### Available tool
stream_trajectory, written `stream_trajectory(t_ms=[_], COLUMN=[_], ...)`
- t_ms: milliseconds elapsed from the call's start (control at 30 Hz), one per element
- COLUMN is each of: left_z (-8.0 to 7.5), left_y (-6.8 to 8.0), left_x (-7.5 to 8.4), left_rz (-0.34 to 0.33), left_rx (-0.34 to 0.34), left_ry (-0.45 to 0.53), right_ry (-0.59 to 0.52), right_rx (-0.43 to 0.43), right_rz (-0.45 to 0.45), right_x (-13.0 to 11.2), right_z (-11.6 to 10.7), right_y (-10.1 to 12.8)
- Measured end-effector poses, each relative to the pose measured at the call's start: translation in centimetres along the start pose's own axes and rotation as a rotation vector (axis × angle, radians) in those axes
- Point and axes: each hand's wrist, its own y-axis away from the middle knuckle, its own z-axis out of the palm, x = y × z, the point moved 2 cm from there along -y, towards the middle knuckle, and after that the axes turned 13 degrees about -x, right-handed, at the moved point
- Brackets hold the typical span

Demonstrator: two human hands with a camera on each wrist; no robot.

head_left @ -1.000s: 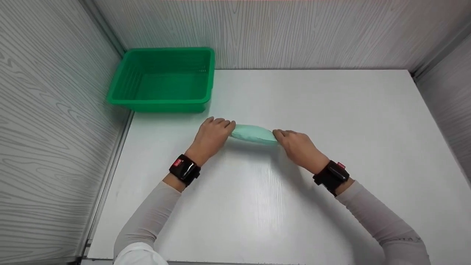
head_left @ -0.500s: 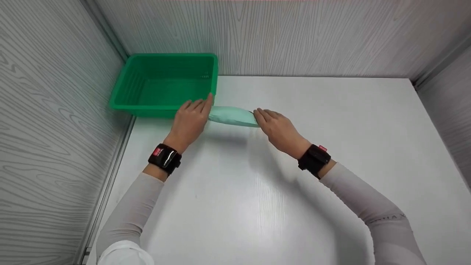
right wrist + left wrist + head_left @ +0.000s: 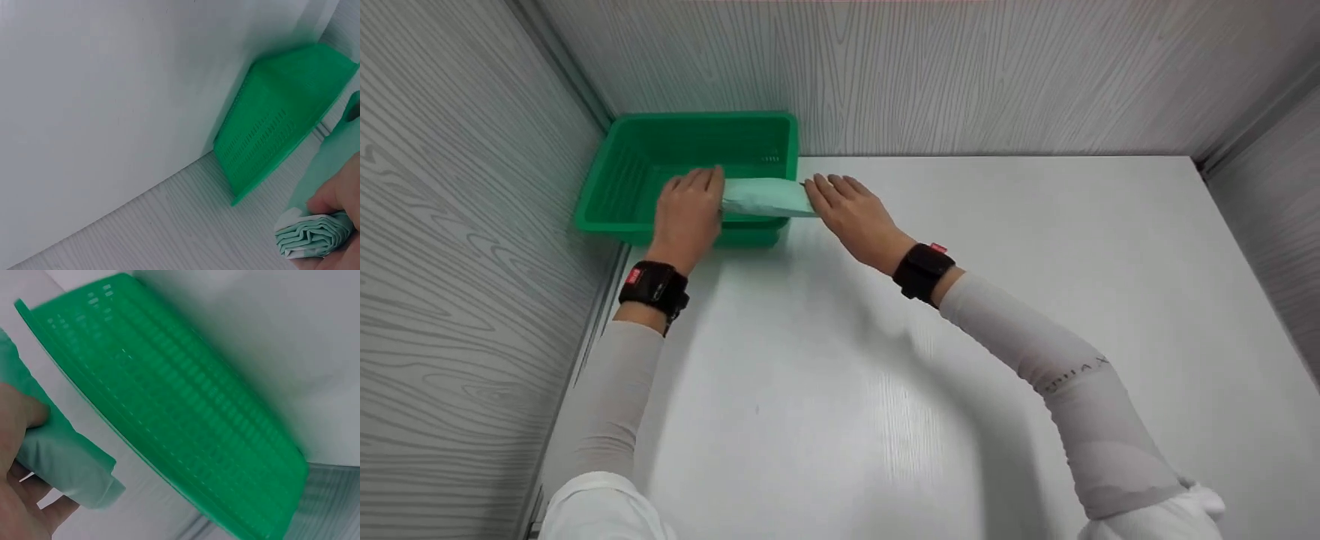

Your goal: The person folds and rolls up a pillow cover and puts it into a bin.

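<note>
A rolled-up mint-green sheet of thin material is held level between my two hands, above the front right part of the green basket. My left hand grips its left end; in the left wrist view the thumb lies over the roll and the fingers curl beneath it. At the other end, my right hand holds the roll between thumb and fingers, just right of the basket rim. Folded layers with white patches show at the roll's end in the right wrist view.
The basket has slotted walls and stands in the back left corner of the white table. Wood-grain panels rise behind it and on the left, with another panel on the right.
Both hands have carried the mint-green roll left and away from the body, from over the table to over the basket's front right. The grip stays the same.
</note>
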Motion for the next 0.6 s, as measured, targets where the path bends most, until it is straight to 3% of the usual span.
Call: stream_trajectory(t_ms=[267, 467, 600], left_z=[1.7, 3.7, 4.1], left_y=[0.7, 2.2, 3.0], left_x=[-5.6, -7.9, -8.8], left_rz=[-0.199, -0.325, -0.393], left_rx=[-0.100, -0.187, -0.230], left_ry=[0.164, 0.153, 0.124], right_ry=[0.100, 0.130, 0.165], right_rx=[-0.068, -0.135, -0.152], right_rz=[0.010, 0.011, 0.052], right_x=[-2.8, -5.7, -7.0], right_z=[0.1, 1.1, 1.3], right_y=[-6.7, -9.6, -11.1])
